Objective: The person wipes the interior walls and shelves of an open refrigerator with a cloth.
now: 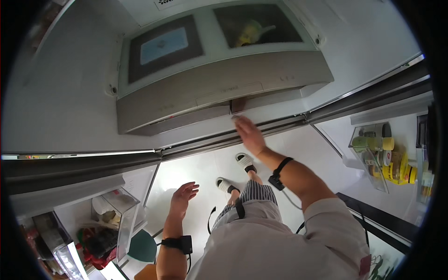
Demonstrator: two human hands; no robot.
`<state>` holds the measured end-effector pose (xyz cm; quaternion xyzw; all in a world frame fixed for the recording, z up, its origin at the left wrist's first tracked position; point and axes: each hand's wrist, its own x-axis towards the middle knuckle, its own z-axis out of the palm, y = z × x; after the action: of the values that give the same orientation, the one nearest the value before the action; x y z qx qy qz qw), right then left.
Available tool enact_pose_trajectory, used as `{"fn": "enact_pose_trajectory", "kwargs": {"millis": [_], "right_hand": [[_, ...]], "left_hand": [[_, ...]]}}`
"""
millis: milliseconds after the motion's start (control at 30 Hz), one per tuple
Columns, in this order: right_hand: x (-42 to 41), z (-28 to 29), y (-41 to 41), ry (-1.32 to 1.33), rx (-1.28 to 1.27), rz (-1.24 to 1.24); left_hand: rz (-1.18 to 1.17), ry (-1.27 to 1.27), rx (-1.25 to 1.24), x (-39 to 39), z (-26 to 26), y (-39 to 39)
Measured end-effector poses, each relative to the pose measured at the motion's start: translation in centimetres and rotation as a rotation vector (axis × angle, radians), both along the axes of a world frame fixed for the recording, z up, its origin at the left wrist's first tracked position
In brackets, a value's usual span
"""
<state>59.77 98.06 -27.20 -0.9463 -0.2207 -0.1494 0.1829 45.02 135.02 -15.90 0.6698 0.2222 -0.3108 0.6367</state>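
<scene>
An open refrigerator stands before me, with a wide drawer (224, 82) low in its compartment under a glass shelf (210, 33). My right hand (250, 134) is at the lower edge below the drawer front, fingers pointing toward it; whether the fingertips touch it I cannot tell. My left hand (184, 197) hangs over the floor, fingers apart and slightly bent, holding nothing. Through the glass, a yellow-green item (250, 33) shows at the right and a pale blue rectangle (164, 45) at the left.
The left door's bins (127, 224) hold bags and containers. On the right door, a clear bin (378, 171) holds bottles and jars, one a yellow-labelled bottle (397, 168). A green seat-like object (142, 246) stands at lower left. My slippered feet are on the pale floor (206, 164).
</scene>
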Motion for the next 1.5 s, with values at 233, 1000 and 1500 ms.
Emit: {"fn": "enact_pose_trajectory", "kwargs": {"millis": [233,1000,1500], "right_hand": [[1.2,-0.2,4.3,-0.006,0.096,0.047],[-1.1,-2.0,11.3,0.073,0.362,-0.112],[-2.0,-2.1,1.8,0.03,0.038,-0.208]], "left_hand": [[-0.027,0.053,0.006,0.0,-0.3,-0.6],[0.09,0.065,0.037,-2.1,-0.1,2.5],[0.055,0.05,0.005,-1.9,-0.8,1.4]]}}
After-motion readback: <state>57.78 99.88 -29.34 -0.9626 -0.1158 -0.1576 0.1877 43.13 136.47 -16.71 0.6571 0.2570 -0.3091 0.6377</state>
